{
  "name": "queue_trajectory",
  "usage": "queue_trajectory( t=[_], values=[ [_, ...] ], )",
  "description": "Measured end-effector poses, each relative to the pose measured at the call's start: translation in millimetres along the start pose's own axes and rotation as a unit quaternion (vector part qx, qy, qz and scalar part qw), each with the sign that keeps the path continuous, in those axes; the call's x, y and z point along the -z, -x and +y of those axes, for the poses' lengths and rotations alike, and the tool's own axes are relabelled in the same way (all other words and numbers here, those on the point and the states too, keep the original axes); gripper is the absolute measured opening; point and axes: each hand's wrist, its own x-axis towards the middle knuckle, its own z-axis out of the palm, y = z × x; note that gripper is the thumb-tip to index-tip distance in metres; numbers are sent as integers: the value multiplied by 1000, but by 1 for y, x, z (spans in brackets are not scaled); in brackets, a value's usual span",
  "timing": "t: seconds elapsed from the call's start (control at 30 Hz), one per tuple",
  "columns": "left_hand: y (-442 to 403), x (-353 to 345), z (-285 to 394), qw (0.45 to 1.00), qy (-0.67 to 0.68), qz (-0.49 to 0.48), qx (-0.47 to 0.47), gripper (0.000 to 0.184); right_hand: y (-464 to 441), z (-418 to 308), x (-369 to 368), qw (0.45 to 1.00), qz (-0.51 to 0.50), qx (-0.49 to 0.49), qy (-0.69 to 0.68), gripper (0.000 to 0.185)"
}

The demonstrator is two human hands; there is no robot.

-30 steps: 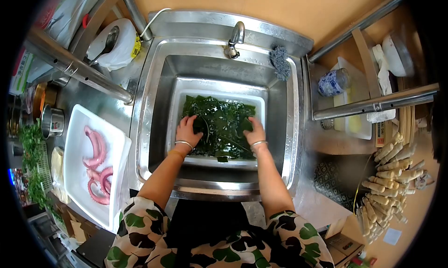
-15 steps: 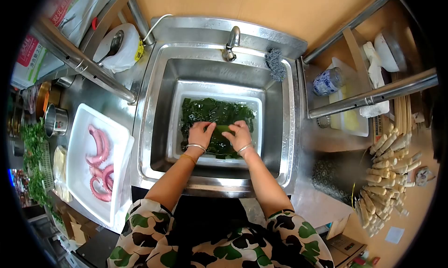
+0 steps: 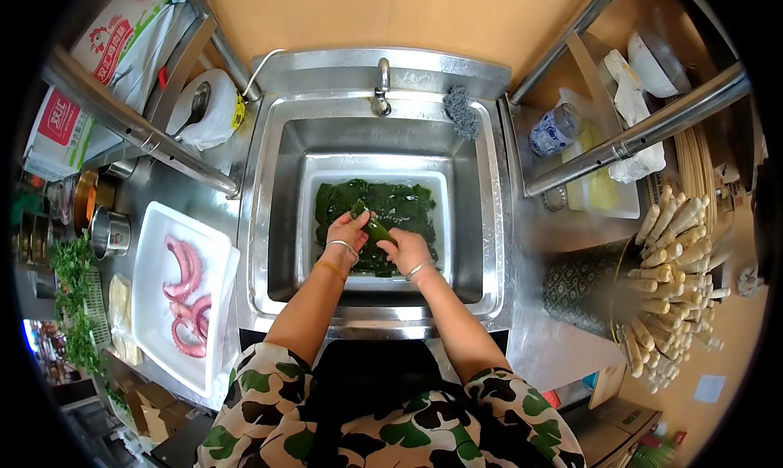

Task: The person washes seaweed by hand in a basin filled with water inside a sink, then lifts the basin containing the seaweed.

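My left hand [image 3: 349, 230] and my right hand [image 3: 405, 250] hold one green piece of kelp [image 3: 377, 228] between them, fingers closed on either end. It slants from upper left to lower right, just over a white tub [image 3: 444, 215] in the sink. In the tub, more dark green kelp [image 3: 408, 200] lies in water, spread in flat wet pieces. The undersides of my fingers are partly hidden by the kelp and by my hands.
The metal sink [image 3: 269, 142] has a faucet [image 3: 382, 85] at its back and a grey scrubber [image 3: 462, 113] on its rim. Left stands a white tray [image 3: 147, 305] with pink octopus tentacles [image 3: 185, 268]. Right, a patterned container [image 3: 579, 293] holds many wooden sticks [image 3: 673, 280]. Metal shelf rails [image 3: 644, 130] flank both sides.
The held kelp has turned from roughly level to slanting. My left hand has tilted inward and my right hand has shifted lower. The camera view has shifted slightly.
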Motion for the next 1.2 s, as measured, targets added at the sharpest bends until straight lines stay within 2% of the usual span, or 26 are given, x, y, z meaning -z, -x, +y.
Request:
queue_trajectory(
  t=[0.07,0.1,0.13,0.2,0.23,0.27,0.33,0.4,0.43,0.47,0.5,0.57,0.63,0.67,0.7,0.73,0.8,0.83,0.9,0.93,0.97,1.03,1.07,1.13,1.17,1.2],
  values=[
    [4,1,3,997,26,-36,-57,13,3,-4,8,969,-73,-160,-174,16],
    [6,0,2,999,-8,-8,-46,14,5,1,5,968,-75,-161,-175,16],
    [5,0,-1,999,-8,-8,-45,14,5,11,-2,986,-44,-98,-123,15],
    [0,0,-14,986,-70,-95,-117,14,8,28,-11,999,20,26,-18,15],
    [-5,1,-26,973,-112,-115,-165,13,-1,5,5,998,-53,-27,-16,14],
    [15,-13,-20,969,-143,-76,-186,13,-5,20,-12,998,-51,-27,-19,14],
    [29,-19,-8,940,-182,-53,-284,14,-16,57,-52,958,-81,-32,-274,11],
    [10,-5,-7,946,-137,-11,-295,15,-16,33,-26,963,-87,-14,-255,10],
    [-3,4,-2,933,-111,40,-340,15,-14,14,-5,922,-156,-140,-325,11],
    [-22,27,-6,915,-172,58,-361,16,-13,8,7,857,-222,-262,-385,13],
    [-41,51,-10,891,-232,79,-381,16,-10,14,9,863,-220,-241,-385,16],
    [-32,47,-2,891,-261,100,-359,16,-8,30,4,872,-206,-235,-378,16],
    [-23,37,3,952,-156,107,-243,20,-8,48,-4,894,-165,-243,-337,13],
    [-34,53,-1,952,-157,108,-241,20,-8,63,-6,885,-149,-265,-352,11],
    [-49,73,-5,867,-336,151,-336,23,-10,80,-6,894,-104,-280,-333,12],
    [-58,78,-4,836,-399,143,-348,28,-15,97,-7,902,-58,-293,-312,14],
    [-75,85,-1,760,-514,134,-375,40,-31,123,-15,974,59,-180,-127,13],
    [-77,77,2,770,-517,168,-334,47,-44,136,-20,976,73,-186,-88,31],
    [-117,82,-1,794,-504,192,-281,73,-74,159,-41,970,72,-221,-75,43],
    [-128,79,1,794,-505,193,-278,73,-86,168,-52,962,71,-257,-61,54],
    [-134,69,4,819,-486,176,-248,75,-97,166,-56,961,68,-260,-61,54],
    [-131,47,17,865,-464,134,-137,83,-110,156,-62,918,-85,-336,-193,72],
    [-133,45,17,867,-462,133,-130,83,-113,151,-67,920,-112,-326,-185,75],
    [-134,39,19,865,-488,10,-113,82,-112,144,-75,889,-140,-336,-277,77],
    [-127,31,18,945,-324,-4,-38,77,-113,132,-72,875,-150,-337,-314,78],
    [-117,26,24,944,-326,-8,-46,77,-111,119,-65,870,-152,-327,-336,79]
  ],
)
